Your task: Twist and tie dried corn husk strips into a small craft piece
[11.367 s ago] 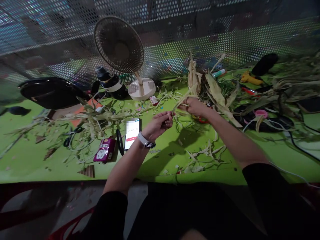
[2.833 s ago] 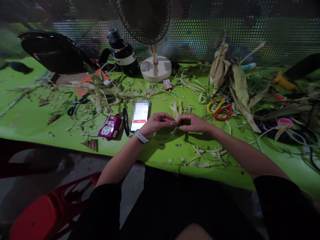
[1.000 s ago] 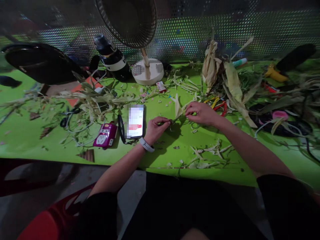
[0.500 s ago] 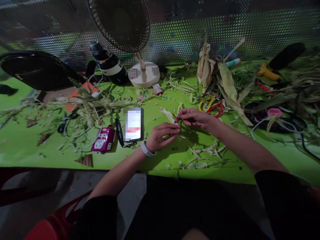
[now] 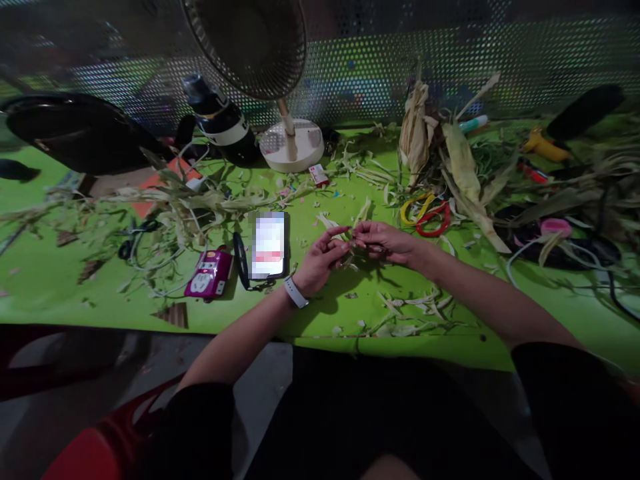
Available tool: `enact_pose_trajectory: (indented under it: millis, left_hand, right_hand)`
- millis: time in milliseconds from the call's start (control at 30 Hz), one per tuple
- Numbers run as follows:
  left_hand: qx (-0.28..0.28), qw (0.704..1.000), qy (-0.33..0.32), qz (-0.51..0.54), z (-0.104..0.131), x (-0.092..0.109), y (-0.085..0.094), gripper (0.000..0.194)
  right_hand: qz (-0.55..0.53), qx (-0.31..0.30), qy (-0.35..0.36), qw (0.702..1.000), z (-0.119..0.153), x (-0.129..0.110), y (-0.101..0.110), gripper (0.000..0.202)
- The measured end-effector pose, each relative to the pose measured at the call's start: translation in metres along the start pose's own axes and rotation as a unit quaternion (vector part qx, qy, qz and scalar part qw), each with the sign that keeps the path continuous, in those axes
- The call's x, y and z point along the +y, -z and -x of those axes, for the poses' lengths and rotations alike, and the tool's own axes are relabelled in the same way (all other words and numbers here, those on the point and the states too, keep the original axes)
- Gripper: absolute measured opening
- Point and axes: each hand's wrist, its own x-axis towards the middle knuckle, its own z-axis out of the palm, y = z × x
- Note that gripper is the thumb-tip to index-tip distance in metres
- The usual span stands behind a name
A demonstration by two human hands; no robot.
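Note:
My left hand [image 5: 320,261], with a pale watch band [image 5: 296,292] on the wrist, is closed in a pinch at a thin corn husk strip [image 5: 354,259]. Facing it, my right hand [image 5: 384,241] pinches the same small piece, and the fingertips of both hands almost meet. The fingers cover most of the strip. Just behind the hands, pale husk pieces [image 5: 361,212] stick up or lie on the green table. Scissors with red and yellow handles [image 5: 433,219] rest beyond my right wrist. Nearer to me are more torn husk shreds [image 5: 395,328].
Left of my hands lie a lit phone [image 5: 270,245] and a purple power adapter [image 5: 208,273]. A fan [image 5: 292,148] and a dark bottle [image 5: 227,130] stand at the back by a perforated metal panel. Dried corn husks [image 5: 463,160] and cables crowd the right side.
My left hand has risen slightly and its index finger now stretches towards my right fingertips. My right hand has turned a little, its fingers more curled. The view has shifted slightly.

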Motion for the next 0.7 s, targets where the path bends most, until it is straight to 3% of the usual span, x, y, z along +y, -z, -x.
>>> enact_pose_trajectory:
  millis: [367, 700]
  left_hand:
    - [-0.033, 0.998, 0.048, 0.005, 0.0014, 0.0016, 0.0088, 0.049]
    - [-0.042, 0.997, 0.037, -0.045, 0.0024, 0.0000, 0.0107, 0.046]
  right_hand:
    - [0.203, -0.038, 0.068, 0.976, 0.0047, -0.0050, -0.0027, 0.021]
    - [0.315, -0.020, 0.032, 0.948, 0.0057, -0.0053, 0.0007, 0.008]
